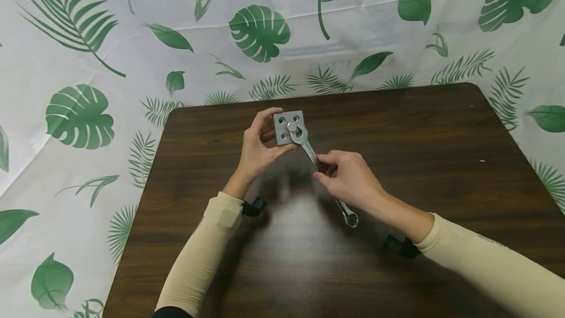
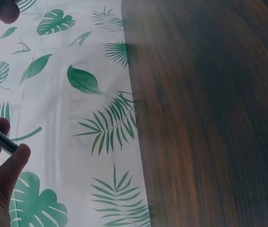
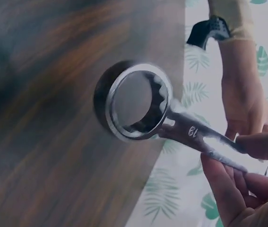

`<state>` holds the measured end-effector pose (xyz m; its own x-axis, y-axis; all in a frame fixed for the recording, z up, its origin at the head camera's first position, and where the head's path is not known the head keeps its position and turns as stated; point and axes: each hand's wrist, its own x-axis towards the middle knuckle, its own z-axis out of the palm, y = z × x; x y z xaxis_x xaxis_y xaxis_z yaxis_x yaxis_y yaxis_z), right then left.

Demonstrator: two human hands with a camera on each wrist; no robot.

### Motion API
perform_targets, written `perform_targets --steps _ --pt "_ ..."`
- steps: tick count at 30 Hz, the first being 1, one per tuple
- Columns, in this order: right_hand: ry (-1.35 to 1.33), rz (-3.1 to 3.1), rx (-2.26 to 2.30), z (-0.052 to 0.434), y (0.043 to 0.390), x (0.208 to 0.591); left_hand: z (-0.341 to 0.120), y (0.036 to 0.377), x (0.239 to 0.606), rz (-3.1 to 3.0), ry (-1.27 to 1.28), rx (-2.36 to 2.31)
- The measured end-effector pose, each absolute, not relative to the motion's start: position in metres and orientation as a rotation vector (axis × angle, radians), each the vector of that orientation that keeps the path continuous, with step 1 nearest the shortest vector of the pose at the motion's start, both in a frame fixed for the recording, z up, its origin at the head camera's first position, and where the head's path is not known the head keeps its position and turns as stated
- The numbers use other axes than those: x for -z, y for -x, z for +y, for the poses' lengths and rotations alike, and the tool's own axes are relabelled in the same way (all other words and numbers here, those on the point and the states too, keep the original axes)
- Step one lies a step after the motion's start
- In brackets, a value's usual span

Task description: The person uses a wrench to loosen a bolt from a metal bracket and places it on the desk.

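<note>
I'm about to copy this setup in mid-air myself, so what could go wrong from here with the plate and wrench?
The left hand holds the square plate by its edges, above the table; wrench force could twist it loose. The wrench sits open-end on the bolt head and might slip off. The right hand grips only mid-shaft, so control may be weak.
</note>
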<state>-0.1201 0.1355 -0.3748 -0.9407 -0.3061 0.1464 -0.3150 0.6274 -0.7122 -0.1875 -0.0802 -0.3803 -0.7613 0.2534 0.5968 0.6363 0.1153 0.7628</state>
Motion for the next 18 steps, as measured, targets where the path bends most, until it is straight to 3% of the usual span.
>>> perform_targets --steps 18 --pt "-0.273 -2.737 -1.705 0.120 0.115 0.380 -0.080 0.189 0.382 -2.056 0.869 1.673"
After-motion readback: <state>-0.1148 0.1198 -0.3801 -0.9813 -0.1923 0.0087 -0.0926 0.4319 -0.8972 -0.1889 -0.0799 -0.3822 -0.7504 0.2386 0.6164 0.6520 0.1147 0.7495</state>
